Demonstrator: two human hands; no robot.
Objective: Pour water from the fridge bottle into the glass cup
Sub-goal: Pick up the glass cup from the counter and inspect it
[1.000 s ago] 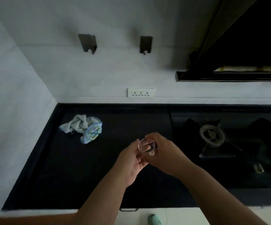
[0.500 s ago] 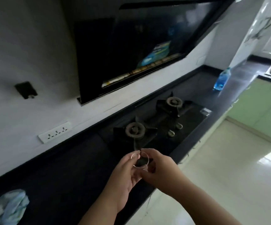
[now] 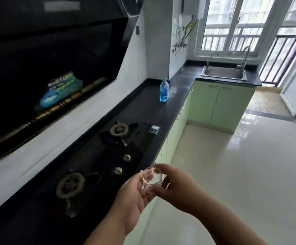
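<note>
From my feed I see two bare forearms entering from the near edge — no sleeves, no watch, no rings or bands anywhere on them. The left hand (image 3: 133,197) and the right hand (image 3: 175,188) are ungloved, fingers short and rounded — nails plain, as far as the blur lets me tell.

Blue bottle (image 3: 164,92), black countertop (image 3: 149,105)

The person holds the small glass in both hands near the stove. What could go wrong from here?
1. The glass cup is held in the air by the left hand and right hand, past the countertop edge and over the tiled floor; a slip would likely break it.
2. The blue water bottle stands far down the counter, so the cup must be carried past the gas stove.
</note>
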